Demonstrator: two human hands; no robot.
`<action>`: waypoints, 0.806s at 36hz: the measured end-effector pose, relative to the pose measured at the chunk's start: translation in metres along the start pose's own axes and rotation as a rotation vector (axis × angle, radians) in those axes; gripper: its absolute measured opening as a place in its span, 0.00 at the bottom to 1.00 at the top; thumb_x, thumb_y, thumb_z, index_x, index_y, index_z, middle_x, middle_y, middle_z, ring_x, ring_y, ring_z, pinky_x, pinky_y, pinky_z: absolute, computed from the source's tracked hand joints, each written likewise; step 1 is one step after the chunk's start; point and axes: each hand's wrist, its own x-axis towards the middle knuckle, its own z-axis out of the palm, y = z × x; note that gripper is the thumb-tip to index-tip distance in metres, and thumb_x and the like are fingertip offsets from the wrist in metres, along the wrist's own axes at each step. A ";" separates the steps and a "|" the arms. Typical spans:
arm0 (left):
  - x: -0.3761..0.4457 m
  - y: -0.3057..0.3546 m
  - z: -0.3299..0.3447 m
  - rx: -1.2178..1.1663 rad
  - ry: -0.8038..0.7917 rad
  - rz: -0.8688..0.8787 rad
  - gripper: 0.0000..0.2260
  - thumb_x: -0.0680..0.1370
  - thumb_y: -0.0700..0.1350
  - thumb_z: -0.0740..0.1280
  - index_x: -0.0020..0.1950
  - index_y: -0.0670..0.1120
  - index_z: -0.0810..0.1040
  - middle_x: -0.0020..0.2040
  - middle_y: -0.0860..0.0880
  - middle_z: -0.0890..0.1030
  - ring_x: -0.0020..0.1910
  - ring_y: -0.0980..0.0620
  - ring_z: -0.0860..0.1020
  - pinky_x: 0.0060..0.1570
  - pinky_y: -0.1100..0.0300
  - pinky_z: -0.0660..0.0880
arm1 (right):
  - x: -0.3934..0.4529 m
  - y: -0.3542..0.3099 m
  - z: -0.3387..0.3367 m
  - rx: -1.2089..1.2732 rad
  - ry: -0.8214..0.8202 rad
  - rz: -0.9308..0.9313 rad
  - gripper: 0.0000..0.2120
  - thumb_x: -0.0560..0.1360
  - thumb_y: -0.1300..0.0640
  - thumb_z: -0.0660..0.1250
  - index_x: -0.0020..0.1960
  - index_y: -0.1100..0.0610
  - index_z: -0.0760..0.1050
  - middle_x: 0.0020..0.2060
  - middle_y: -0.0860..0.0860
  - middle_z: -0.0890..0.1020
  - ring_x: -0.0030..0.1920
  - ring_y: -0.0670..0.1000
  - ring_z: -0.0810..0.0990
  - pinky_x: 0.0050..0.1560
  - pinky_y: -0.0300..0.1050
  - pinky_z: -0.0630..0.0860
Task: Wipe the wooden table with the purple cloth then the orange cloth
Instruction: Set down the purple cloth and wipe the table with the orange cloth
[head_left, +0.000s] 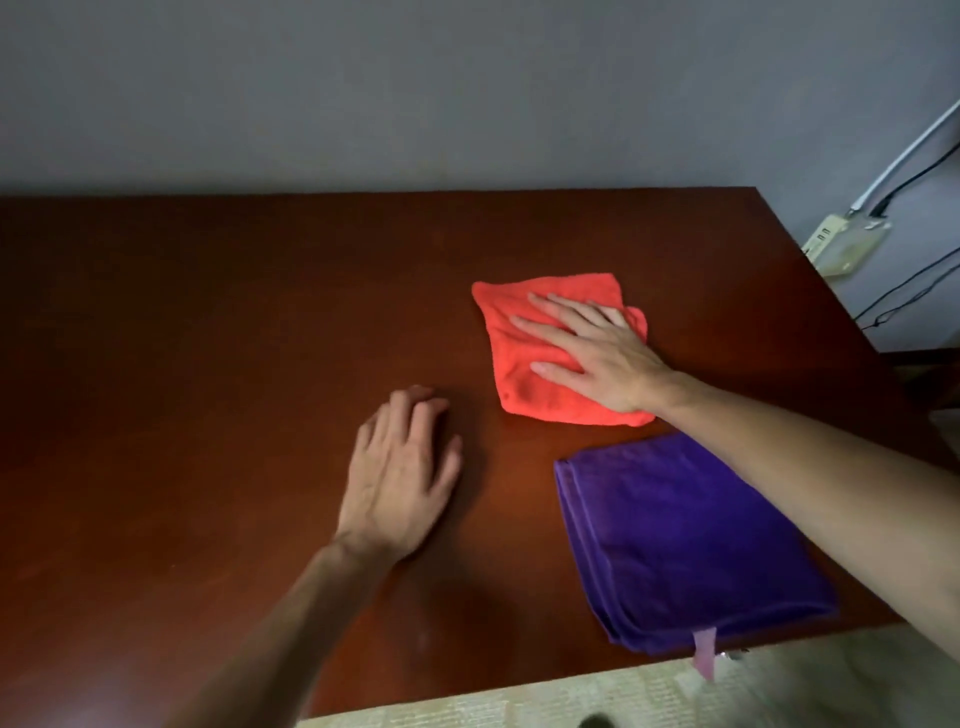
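Right hand (597, 358), fingers spread flat, presses the rumpled folded orange cloth (524, 384)

One wooden table (208, 312), one orange cloth (524, 384), one purple cloth (675, 545), two hands, one wall socket box (844, 244)

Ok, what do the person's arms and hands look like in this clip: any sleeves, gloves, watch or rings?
Both arms are bare as far as the frame shows: no sleeves in view. The left hand and right hand wear no gloves, and no watch, bracelet or ring shows on either wrist or on the visible fingers. No markings stand out in the dim light.
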 end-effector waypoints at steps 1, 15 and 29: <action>0.007 0.009 0.005 -0.026 0.002 0.014 0.17 0.80 0.54 0.60 0.64 0.47 0.75 0.64 0.46 0.74 0.60 0.43 0.76 0.58 0.48 0.71 | 0.004 0.007 -0.001 -0.001 -0.013 -0.038 0.30 0.81 0.31 0.48 0.82 0.36 0.53 0.84 0.44 0.53 0.83 0.48 0.52 0.80 0.54 0.51; 0.079 0.047 0.053 0.110 -0.112 0.066 0.25 0.84 0.60 0.52 0.79 0.51 0.64 0.77 0.44 0.67 0.80 0.50 0.59 0.77 0.52 0.54 | 0.132 0.147 -0.031 -0.062 -0.101 -0.187 0.35 0.79 0.27 0.41 0.82 0.40 0.55 0.83 0.48 0.57 0.82 0.54 0.57 0.77 0.59 0.57; 0.079 0.049 0.049 0.110 -0.151 0.023 0.25 0.84 0.64 0.49 0.81 0.60 0.57 0.80 0.48 0.60 0.81 0.55 0.51 0.78 0.59 0.44 | 0.137 0.165 -0.024 0.034 0.020 0.108 0.37 0.76 0.27 0.41 0.82 0.38 0.53 0.84 0.48 0.55 0.83 0.52 0.54 0.78 0.57 0.52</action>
